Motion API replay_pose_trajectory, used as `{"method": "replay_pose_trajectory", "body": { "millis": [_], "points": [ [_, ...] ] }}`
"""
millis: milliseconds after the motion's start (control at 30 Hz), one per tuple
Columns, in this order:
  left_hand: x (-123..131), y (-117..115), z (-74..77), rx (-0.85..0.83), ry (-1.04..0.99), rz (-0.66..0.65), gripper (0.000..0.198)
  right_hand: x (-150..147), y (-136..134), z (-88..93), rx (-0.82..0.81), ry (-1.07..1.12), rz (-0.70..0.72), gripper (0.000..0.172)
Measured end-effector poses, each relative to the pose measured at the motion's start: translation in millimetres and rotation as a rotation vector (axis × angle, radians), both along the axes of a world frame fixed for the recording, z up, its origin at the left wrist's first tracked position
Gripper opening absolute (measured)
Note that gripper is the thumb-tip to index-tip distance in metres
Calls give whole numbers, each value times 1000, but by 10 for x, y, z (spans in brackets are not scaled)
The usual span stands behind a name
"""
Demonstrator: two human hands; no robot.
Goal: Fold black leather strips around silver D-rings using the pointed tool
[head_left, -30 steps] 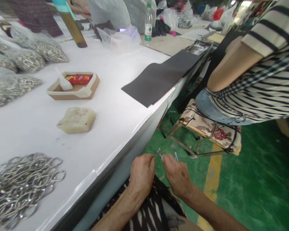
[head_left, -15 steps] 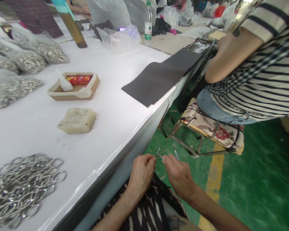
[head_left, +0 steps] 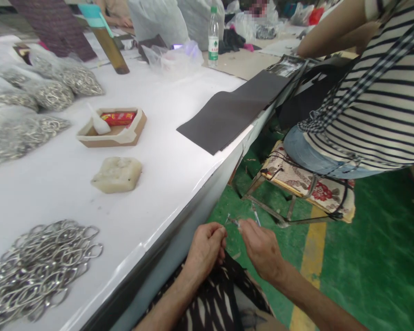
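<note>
My left hand (head_left: 207, 246) is held low beyond the table's edge, thumb and forefinger pinched together. At its fingertips shows a thin, silvery piece (head_left: 228, 218), too small to name. My right hand (head_left: 261, 248) is closed close beside it, with a small dark metal tip (head_left: 234, 222) poking out of the fingers toward the left hand. A slim bluish-white stick (head_left: 256, 216) shows behind the right hand; I cannot tell whether it is held or lies on the floor. A pile of chained metal rings (head_left: 44, 266) lies on the table to the left.
On the white table (head_left: 158, 184) are a wax-like block (head_left: 117, 174), a cardboard tray (head_left: 112, 140) with a red packet, bags of metal rings (head_left: 51, 94), dark sheets (head_left: 231, 110) and bottles (head_left: 213, 39). At right a co-worker in stripes sits on a padded stool (head_left: 310, 184).
The view has shifted slightly, so table things appear farther right. My hands stay close together, the metal tip now showing more between them. The co-worker's arm has moved up and farther away.
</note>
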State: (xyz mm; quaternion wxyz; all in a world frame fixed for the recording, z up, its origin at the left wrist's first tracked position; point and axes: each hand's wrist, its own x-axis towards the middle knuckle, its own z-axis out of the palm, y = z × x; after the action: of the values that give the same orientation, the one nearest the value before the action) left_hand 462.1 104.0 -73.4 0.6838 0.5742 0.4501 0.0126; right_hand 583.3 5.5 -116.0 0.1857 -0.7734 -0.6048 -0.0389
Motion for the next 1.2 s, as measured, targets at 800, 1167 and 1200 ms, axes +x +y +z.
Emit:
{"method": "replay_pose_trajectory", "body": {
  "millis": [800, 1167, 1200],
  "points": [
    [39, 51, -51, -198, -180, 44, 19, 109, 35, -7, -97, -1, -162, 38],
    [-17, 25, -47, -489, -274, 147, 18, 83, 7, 21, -36, 120, -103, 36],
    [-14, 31, -36, -509, -281, 164, 18, 72, 1, 28, -8, 131, -70, 36]
  ]
}}
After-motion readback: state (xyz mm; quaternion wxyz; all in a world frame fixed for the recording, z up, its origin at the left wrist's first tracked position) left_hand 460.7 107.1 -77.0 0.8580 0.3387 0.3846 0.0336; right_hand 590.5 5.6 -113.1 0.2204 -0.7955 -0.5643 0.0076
